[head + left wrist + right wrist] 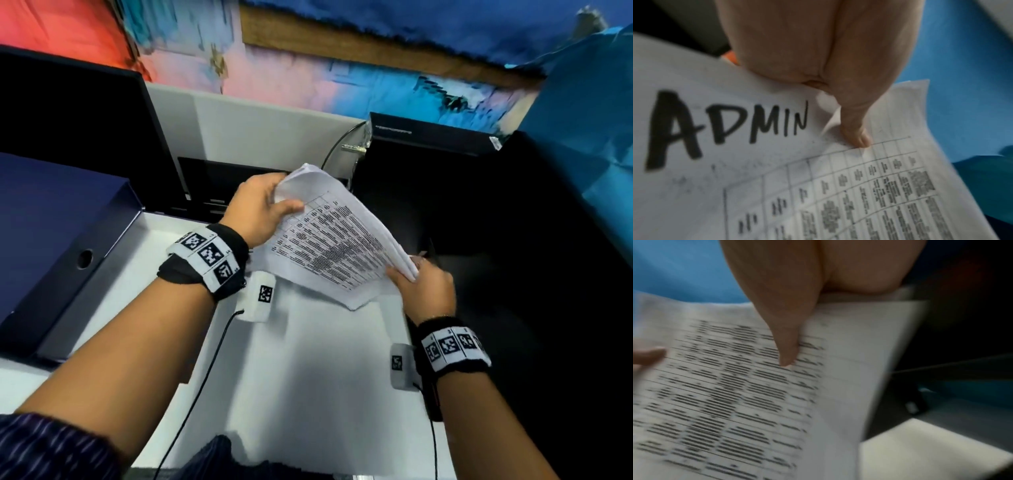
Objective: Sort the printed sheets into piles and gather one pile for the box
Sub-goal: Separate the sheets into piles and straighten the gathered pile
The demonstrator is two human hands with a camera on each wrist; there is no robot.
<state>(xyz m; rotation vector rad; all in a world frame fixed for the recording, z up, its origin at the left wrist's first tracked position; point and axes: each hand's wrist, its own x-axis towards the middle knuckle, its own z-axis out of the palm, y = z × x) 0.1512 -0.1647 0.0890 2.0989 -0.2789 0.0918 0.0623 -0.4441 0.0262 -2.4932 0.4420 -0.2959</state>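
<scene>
A stack of printed sheets (329,240) with a table of text hangs in the air above the white table, tilted. My left hand (260,205) grips its far top corner, thumb on the printed face. My right hand (421,287) pinches the near right edge. In the left wrist view the top sheet (777,162) bears the handwritten word ADMIN, with my thumb pressed beside it. In the right wrist view my thumb presses on the printed rows of the sheets (725,386). The open dark blue box (68,246) lies at the left, white inside.
The white table (308,377) lies beneath the hands. A black monitor (68,113) stands at the back left. A black case (431,133) and dark surface fill the right. A blue sheet (589,102) hangs at the far right. Cables run along both forearms.
</scene>
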